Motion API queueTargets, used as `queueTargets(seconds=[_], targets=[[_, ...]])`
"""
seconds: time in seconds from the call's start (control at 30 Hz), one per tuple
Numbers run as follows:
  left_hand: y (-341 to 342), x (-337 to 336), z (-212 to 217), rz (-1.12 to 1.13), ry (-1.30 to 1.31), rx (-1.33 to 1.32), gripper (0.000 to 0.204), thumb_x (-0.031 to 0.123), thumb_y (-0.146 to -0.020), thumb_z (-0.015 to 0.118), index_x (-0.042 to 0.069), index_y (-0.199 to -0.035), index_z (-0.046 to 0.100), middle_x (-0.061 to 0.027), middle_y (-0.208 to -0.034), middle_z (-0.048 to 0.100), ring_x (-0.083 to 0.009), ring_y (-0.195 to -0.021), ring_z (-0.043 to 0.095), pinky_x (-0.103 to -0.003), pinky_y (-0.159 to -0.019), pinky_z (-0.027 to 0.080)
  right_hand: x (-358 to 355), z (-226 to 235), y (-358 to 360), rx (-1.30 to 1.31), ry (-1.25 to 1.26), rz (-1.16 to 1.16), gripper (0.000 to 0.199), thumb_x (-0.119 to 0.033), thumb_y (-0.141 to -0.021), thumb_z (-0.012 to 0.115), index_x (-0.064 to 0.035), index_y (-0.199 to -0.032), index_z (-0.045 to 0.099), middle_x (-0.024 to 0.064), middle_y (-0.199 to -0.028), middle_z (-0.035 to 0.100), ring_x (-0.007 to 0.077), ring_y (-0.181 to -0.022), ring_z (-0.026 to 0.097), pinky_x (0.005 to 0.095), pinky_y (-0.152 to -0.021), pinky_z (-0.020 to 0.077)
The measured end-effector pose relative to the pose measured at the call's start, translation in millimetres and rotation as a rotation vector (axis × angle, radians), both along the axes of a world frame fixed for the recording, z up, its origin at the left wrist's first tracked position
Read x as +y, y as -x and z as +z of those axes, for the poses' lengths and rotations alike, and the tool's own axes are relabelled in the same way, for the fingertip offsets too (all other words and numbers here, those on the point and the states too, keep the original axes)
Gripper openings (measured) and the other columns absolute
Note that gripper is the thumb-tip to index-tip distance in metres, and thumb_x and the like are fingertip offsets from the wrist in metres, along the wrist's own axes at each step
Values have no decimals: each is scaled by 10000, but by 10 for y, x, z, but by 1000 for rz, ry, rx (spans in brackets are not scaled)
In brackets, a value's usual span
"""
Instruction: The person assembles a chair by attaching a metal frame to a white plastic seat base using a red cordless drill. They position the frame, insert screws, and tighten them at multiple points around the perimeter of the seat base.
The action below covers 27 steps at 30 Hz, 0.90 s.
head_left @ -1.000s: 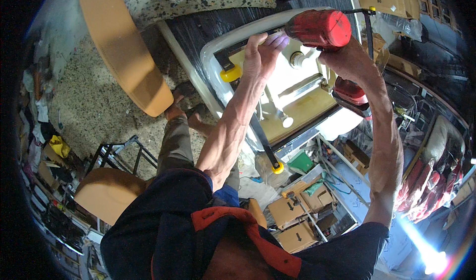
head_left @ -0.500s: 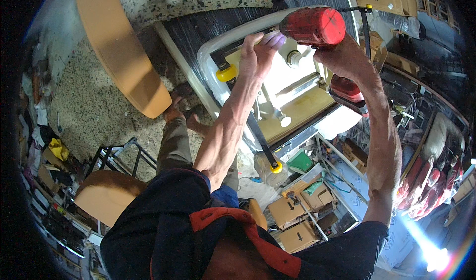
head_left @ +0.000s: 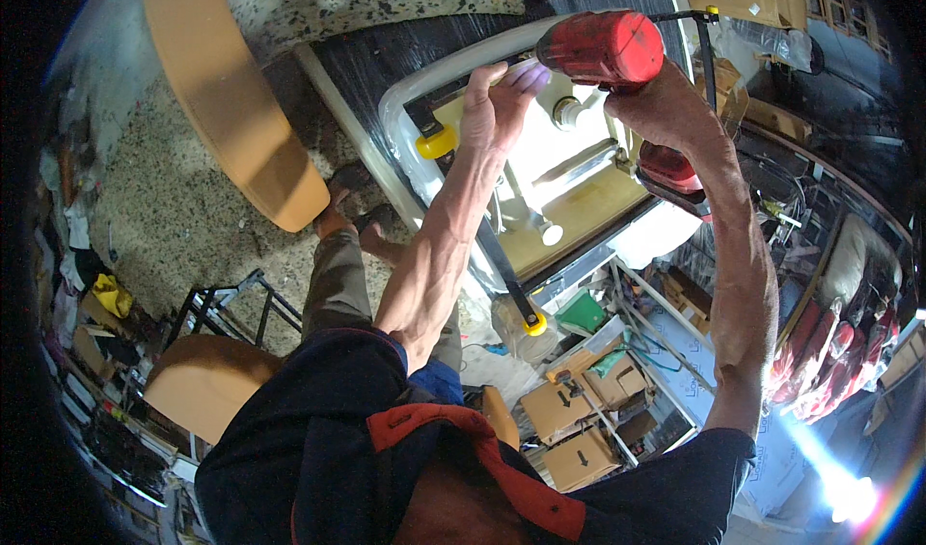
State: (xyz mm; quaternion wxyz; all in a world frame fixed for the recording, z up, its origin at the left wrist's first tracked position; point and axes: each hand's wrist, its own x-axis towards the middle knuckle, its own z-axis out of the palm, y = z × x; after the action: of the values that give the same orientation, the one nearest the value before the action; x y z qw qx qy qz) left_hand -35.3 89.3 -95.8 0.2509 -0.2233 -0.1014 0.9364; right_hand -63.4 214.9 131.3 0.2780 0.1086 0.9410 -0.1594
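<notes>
A red cordless drill [head_left: 600, 51] is gripped in my right hand [head_left: 670, 111], its body lying sideways and its front end pointing left. The battery end [head_left: 670, 171] shows below my wrist. My left hand [head_left: 497, 106] is curled just in front of the drill's nose, with brightly lit fingertips. Whatever lies between those fingers, and the drill's tip, is hidden. Both hands are over a pale, round-cornered basin-like frame [head_left: 397, 111] with a lit cream inside. A round white fitting [head_left: 567, 113] and a white knob-ended stem [head_left: 550, 233] show inside it.
A black clamp bar with yellow ends [head_left: 506, 273] crosses the frame's near side; another clamp [head_left: 709, 53] stands at the far right. Tan padded pieces [head_left: 236, 92] lie to the left. Cardboard boxes [head_left: 559, 410] and a green container [head_left: 582, 312] sit below right. A lamp [head_left: 854, 500] glares lower right.
The drill and my hands have shifted very slightly left, as has the whole view. Both hands keep the same hold.
</notes>
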Motion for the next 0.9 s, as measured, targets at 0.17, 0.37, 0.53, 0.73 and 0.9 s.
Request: queueTargets(seconds=[0.17,0.37,0.53,0.73,0.9], targets=[[26,-39,102,-9,40,19,240,134,-851,692,-8,-998,568,-93,-971,553,-236,-981,527,-494,-1096,392,-80,30,52,-40,-83,25,351,-91,-759,617,-24,-1102,649,230,-962,728,379,-985,710,441,-874,572],[-22,-14,-69,-7,-60,-12,222,101,-868,682,31,-1074,637,-135,-1052,647,-274,-1033,595,-492,-1094,436,-91,-8,61,-72,-106,67,330,-141,-791,637,-43,-1106,657,211,-922,727,354,-915,713,432,-825,568],[-2,-7,-81,3,-35,13,215,93,-863,689,27,-1062,640,-137,-1049,640,-272,-1021,591,-488,-1091,439,-112,-15,10,-66,-76,-7,319,-135,-798,629,-36,-1099,658,222,-962,732,392,-969,709,447,-850,565],[6,-39,88,1,48,-15,227,102,-863,696,10,-1063,640,-144,-1053,630,-276,-1021,584,-495,-1101,431,-12,-98,6,-37,-38,6,335,-122,-776,627,-32,-1096,657,224,-970,730,394,-982,705,452,-858,563],[-19,-50,-150,-11,-88,13,234,104,-864,692,19,-1076,643,-149,-1092,629,-280,-1051,578,-500,-1105,421,-17,-77,64,-50,-39,64,333,-95,-767,606,-26,-1090,654,227,-949,729,397,-961,706,457,-858,566]])
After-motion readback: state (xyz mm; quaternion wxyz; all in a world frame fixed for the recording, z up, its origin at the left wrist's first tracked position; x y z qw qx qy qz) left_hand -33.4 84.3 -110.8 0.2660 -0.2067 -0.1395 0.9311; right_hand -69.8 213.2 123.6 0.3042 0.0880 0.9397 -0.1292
